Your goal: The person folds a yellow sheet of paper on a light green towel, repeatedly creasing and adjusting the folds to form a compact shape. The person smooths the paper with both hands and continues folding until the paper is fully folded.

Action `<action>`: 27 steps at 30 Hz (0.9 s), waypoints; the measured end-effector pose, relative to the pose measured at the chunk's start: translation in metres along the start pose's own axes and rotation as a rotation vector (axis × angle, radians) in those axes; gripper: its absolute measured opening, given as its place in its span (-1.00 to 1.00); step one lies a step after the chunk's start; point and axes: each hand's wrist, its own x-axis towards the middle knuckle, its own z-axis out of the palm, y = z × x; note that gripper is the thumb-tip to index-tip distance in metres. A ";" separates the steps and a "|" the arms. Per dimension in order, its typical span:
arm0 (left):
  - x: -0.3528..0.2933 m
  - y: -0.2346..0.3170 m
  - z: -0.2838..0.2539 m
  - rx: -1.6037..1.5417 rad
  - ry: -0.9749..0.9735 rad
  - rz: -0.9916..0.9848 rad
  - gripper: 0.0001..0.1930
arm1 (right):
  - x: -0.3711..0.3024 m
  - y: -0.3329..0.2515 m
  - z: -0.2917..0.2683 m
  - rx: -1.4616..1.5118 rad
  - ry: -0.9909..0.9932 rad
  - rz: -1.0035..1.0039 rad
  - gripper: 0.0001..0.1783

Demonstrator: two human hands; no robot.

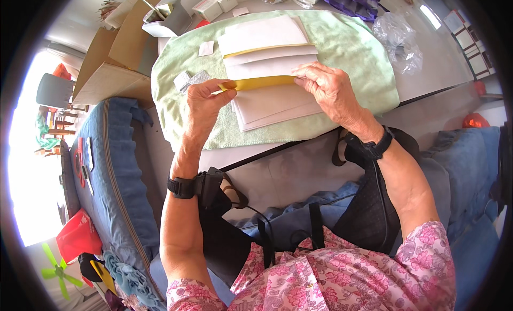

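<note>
A yellow strip [264,83] spans the gap between my two hands, lying along a white paper sheet. My left hand [204,103] pinches its left end between thumb and fingers. At the other end, my right hand [332,91] is closed on the strip, thumb below and fingers above. White paper sheets [275,109] lie overlapped under and in front of the strip. Behind it is a stack of more white sheets [262,38], with a narrow yellow edge showing. All of them rest on a pale green towel [360,65] on the table.
Small silvery-white pieces [191,80] and a small white paper square [206,48] lie left of the sheets. A cardboard box [115,67] stands at left. Farther back are small white boxes [215,5], a purple bag [355,2] and a clear plastic bag [396,41].
</note>
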 end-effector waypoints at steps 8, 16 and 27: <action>0.009 -0.007 -0.003 -0.016 -0.040 -0.046 -0.78 | 0.006 0.007 -0.002 0.000 0.000 0.063 -0.80; 0.008 -0.001 -0.004 0.077 -0.048 -0.049 -0.85 | 0.010 0.008 -0.001 0.011 -0.039 0.097 -0.79; 0.003 0.005 0.001 0.178 -0.041 0.022 -0.90 | 0.014 0.013 -0.016 0.014 -0.207 0.009 -0.64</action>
